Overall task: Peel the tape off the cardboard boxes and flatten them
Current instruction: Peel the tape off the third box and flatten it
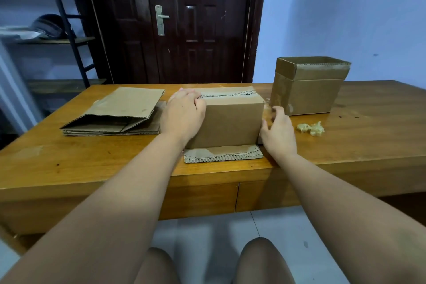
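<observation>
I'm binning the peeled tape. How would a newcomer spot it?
On the right half of the long wooden table, in front of the open-topped brown cardboard box, lies a small crumpled wad of yellowish tape. It sits right of the right hand. Only it is lumpy, not boxy or flat.

Closed box [232, 120] sitting in front of me, tape strip [228, 94] running along top. 1 open box [306, 90] standing right; flattened boxes [115, 120] lying stacked left; tape wad [311, 128] lying near open box.
</observation>
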{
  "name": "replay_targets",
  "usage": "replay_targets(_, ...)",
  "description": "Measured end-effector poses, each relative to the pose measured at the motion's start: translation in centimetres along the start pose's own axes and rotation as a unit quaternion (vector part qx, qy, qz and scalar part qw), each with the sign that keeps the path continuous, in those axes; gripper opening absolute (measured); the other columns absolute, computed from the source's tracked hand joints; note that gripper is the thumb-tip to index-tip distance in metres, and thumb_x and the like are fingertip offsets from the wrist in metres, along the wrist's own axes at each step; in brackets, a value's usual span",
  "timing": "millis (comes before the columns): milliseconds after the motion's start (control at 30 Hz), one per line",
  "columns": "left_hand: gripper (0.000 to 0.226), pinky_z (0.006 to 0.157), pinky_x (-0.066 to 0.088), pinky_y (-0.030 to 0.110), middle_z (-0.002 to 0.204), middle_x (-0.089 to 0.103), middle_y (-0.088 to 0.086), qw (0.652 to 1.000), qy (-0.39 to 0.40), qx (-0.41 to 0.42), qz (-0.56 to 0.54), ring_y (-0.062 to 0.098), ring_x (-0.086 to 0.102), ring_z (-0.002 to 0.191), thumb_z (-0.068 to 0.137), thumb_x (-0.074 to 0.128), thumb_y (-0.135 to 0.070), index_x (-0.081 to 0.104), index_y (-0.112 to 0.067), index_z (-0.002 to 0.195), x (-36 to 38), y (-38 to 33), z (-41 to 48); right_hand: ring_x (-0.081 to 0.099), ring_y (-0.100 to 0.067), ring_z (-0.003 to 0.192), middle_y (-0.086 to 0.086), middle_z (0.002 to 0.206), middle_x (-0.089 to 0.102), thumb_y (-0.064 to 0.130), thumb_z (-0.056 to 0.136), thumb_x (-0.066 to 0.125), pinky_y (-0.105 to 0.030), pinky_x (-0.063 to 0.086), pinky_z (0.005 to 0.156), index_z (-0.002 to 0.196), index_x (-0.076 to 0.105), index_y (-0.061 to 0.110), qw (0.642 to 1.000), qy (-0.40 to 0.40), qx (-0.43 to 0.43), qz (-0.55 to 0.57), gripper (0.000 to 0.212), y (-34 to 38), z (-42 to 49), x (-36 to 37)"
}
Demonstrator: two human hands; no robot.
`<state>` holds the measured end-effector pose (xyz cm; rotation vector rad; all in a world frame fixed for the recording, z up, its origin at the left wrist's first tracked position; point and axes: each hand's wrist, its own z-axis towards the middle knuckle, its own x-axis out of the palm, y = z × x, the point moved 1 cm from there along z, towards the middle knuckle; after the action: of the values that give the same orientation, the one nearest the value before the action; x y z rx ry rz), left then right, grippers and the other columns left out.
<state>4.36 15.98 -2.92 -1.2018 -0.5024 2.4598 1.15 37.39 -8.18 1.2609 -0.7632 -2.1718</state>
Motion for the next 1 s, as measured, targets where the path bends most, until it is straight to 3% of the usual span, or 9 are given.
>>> replay_targets(133, 0.041, 0.102, 0.038, 0.032, 0.127, 0.060, 0.001, 1.000, -0.003, 0.003, 0.003, 0.016, 0.048, 0.122, 0.095, 0.033, -0.020, 0.063, -0.014, 0.122, 0.2, 0.2, 0.1, 0.053, -0.022, 0.094, -0.011, 0.139, 0.029, 0.014, 0.096, 0.049, -0.030, 0.047, 0.086, 0.139, 0.043, 0.024, 0.998, -0.044, -0.027, -0.048, 0.044, -0.3, -0.5, -0.2)
replay_targets(200, 0.041, 0.100, 0.040, 0.033, 0.126, 0.061, 0.002, 1.000, -0.002, 0.005, 0.004, 0.017, 0.050, 0.119, 0.095, 0.033, -0.021, 0.063, -0.015, 0.121, 0.3, 0.3, 0.2, 0.055, -0.028, 0.099, -0.011, 0.141, 0.027, 0.020, 0.098, 0.049, -0.030, 0.044, 0.089, 0.117, 0.061, 0.015, 0.996, -0.059, -0.030, -0.066, 0.024, -0.3, -0.4, -0.4)
replay_targets(300, 0.041, 0.102, 0.039, 0.034, 0.126, 0.061, 0.002, 1.000, -0.001, 0.008, 0.003, 0.017, 0.049, 0.122, 0.095, 0.033, -0.020, 0.064, -0.014, 0.121, 0.3, 0.3, 0.2, 0.055, -0.029, 0.100, -0.010, 0.134, 0.031, 0.033, 0.100, 0.042, -0.032, 0.045, 0.090, 0.095, 0.066, 0.009, 0.995, -0.068, -0.030, -0.062, 0.034, -0.3, -0.3, -0.2)
replay_targets(467, 0.041, 0.105, 0.037, 0.034, 0.130, 0.059, 0.002, 1.000, -0.001, 0.003, 0.010, 0.017, 0.045, 0.128, 0.096, 0.033, -0.021, 0.062, -0.014, 0.125, 0.3, 0.2, 0.1, 0.046, -0.020, 0.102, -0.015, 0.133, 0.041, 0.032, 0.105, 0.026, -0.031, 0.037, 0.091, 0.123, 0.058, 0.005, 0.975, -0.132, 0.159, 0.087, 0.046, -1.0, 0.5, -1.8)
replay_targets(567, 0.042, 0.106, 0.038, 0.035, 0.131, 0.058, 0.001, 1.000, 0.000, 0.001, 0.010, 0.017, 0.045, 0.128, 0.096, 0.033, -0.022, 0.061, -0.015, 0.126, 0.4, 0.3, 0.2, 0.045, -0.014, 0.090, -0.007, 0.127, 0.041, 0.018, 0.103, 0.037, -0.025, 0.038, 0.080, 0.140, 0.044, 0.018, 0.981, -0.112, 0.121, 0.101, 0.038, -0.8, 0.1, -1.5)
replay_targets(633, 0.043, 0.107, 0.037, 0.035, 0.133, 0.057, 0.001, 1.000, 0.002, -0.001, 0.011, 0.017, 0.044, 0.130, 0.096, 0.032, -0.022, 0.060, -0.015, 0.127, 0.4, 0.4, 0.3, 0.046, -0.016, 0.089, -0.002, 0.121, 0.034, 0.003, 0.097, 0.043, -0.025, 0.040, 0.078, 0.145, 0.035, 0.026, 0.985, -0.100, 0.105, 0.095, 0.054, -0.7, 0.0, -1.3)
replay_targets(767, 0.043, 0.107, 0.038, 0.035, 0.132, 0.058, 0.001, 1.000, -0.002, 0.002, 0.012, 0.017, 0.045, 0.128, 0.095, 0.032, -0.022, 0.061, -0.015, 0.127, 0.4, 0.5, 0.3, 0.052, -0.019, 0.090, -0.007, 0.132, 0.032, 0.001, 0.093, 0.052, -0.025, 0.047, 0.084, 0.113, 0.062, 0.013, 0.985, -0.096, 0.125, 0.064, 0.025, -0.8, 0.1, -1.1)
replay_targets(867, 0.044, 0.107, 0.038, 0.037, 0.132, 0.058, 0.001, 1.000, -0.004, 0.004, 0.013, 0.018, 0.046, 0.128, 0.094, 0.031, -0.023, 0.061, -0.016, 0.126, 0.5, 0.6, 0.4, 0.052, -0.019, 0.094, -0.006, 0.126, 0.034, 0.009, 0.093, 0.053, -0.027, 0.048, 0.089, 0.104, 0.059, 0.013, 0.984, -0.098, 0.131, 0.076, 0.013, -0.8, 0.3, -0.8)
replay_targets(1000, 0.043, 0.104, 0.041, 0.036, 0.130, 0.059, 0.002, 1.000, -0.010, 0.001, 0.006, 0.019, 0.048, 0.125, 0.095, 0.033, -0.022, 0.062, -0.016, 0.125, 0.6, 0.6, 0.3, 0.048, -0.023, 0.118, -0.008, 0.128, 0.046, -0.006, 0.085, 0.057, -0.033, 0.044, 0.099, 0.129, 0.046, 0.014, 0.992, -0.067, 0.080, 0.076, 0.050, -0.2, 0.0, -1.2)
